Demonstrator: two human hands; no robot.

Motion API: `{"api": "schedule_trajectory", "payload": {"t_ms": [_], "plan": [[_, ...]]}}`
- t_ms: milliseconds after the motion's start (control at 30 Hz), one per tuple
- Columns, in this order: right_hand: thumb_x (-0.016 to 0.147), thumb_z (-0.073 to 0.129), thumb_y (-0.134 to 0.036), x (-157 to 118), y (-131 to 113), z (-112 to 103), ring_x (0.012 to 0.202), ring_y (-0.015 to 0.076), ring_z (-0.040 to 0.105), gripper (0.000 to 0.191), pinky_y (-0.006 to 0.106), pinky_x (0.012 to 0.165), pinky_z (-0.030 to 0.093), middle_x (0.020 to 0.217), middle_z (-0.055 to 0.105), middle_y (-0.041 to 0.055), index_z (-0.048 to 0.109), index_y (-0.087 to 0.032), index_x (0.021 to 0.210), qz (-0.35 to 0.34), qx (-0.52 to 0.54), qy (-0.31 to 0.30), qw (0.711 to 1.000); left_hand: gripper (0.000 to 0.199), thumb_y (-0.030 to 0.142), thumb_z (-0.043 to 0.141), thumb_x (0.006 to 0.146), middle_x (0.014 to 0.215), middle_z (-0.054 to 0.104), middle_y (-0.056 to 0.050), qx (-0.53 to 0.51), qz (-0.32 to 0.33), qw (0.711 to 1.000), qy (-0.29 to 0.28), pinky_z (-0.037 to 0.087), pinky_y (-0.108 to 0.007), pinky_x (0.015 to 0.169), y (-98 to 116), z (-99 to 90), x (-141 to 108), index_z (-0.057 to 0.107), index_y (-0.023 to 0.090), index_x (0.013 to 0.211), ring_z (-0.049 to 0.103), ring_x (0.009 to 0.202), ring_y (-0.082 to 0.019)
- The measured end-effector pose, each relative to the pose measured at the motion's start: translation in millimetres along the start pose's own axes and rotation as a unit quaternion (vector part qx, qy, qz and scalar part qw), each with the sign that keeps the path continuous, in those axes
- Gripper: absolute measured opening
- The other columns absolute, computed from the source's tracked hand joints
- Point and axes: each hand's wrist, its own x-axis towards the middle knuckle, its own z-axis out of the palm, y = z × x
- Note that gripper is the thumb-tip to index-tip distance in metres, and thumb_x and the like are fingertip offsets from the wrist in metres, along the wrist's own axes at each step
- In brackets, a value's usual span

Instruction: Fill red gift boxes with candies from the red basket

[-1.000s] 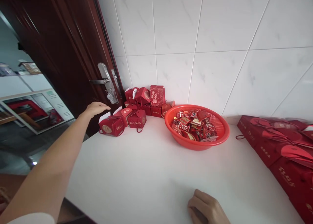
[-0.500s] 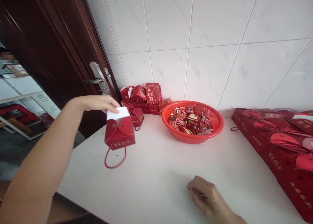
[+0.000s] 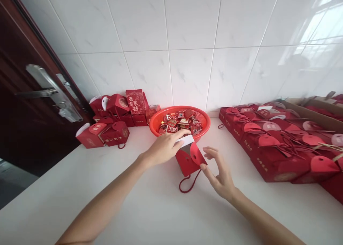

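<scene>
A small red gift box point(image 3: 187, 164) with a cord handle hangs over the white table in front of the basket, its flaps raised. My left hand point(image 3: 164, 148) pinches the flap with the white inner side, thumb and fingers on either side of it. On the box's right, my right hand point(image 3: 222, 176) has its fingers spread. Its thumb tip is at the edge of a red flap; whether it touches, I cannot tell. Right behind the box stands a red plastic basket point(image 3: 154, 128) holding many small wrapped sweets point(image 3: 180, 123), partly hidden by my left hand.
Several red gift boxes point(image 3: 115, 105) are stacked by the wall at left, with two more boxes point(image 3: 103, 134) before them. Rows of red boxes point(image 3: 265, 155) fill the right side, beside a cardboard carton point(image 3: 297, 104). A dark door point(image 3: 16, 105) borders the table's left.
My left hand has carried the gift box from the left to the front of the basket. My right hand has come up beside it and its fingers have spread. The view has turned right.
</scene>
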Motion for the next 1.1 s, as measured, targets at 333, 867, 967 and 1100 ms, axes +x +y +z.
{"api": "schedule_trajectory", "payload": {"t_ms": [333,867,967,1100], "plan": [[0.093,0.061,-0.035,3.7,-0.6,8.1,0.075,0.0172,0.063,0.038,0.034,0.069,0.057,0.116,0.061,0.0101,0.046,-0.025,0.127,0.026,-0.044,-0.041,0.998,0.023,0.026,0.051,0.093,0.099,0.073,-0.005,-0.111,0.013,0.994,0.018,0.053,-0.032,0.085,-13.4,42.8,-2.8,0.073,0.022,0.095,0.068,0.093,-0.020],[0.097,0.030,-0.010,5.8,1.9,2.3,0.104,0.0201,0.067,0.039,0.035,0.082,0.057,0.133,0.056,0.0139,0.058,-0.023,0.121,0.041,-0.026,-0.040,0.998,0.035,0.043,0.056,0.092,0.076,0.074,-0.002,-0.214,-0.089,0.973,0.005,0.052,-0.028,0.068,-15.7,36.6,-3.9,0.074,0.017,0.077,0.066,0.074,-0.019],[0.097,0.031,-0.013,5.6,3.4,1.1,0.110,0.0225,0.065,0.041,0.039,0.086,0.057,0.144,0.048,0.0142,0.064,-0.023,0.119,0.069,-0.015,-0.086,0.994,0.023,0.032,0.060,0.085,0.076,0.074,-0.002,-0.201,-0.120,0.972,0.004,0.052,-0.028,0.069,-15.8,37.4,-5.2,0.075,0.017,0.077,0.066,0.072,-0.019],[0.101,0.041,-0.034,8.4,-1.1,-3.1,0.107,0.0242,0.067,0.035,0.044,0.092,0.057,0.153,0.041,0.0148,0.063,-0.024,0.127,0.116,0.010,-0.154,0.981,0.030,0.020,0.058,0.075,0.086,0.076,-0.002,-0.209,-0.175,0.961,-0.057,0.053,-0.030,0.079,-13.5,27.0,-4.0,0.077,0.017,0.098,0.067,0.078,-0.019]]}}
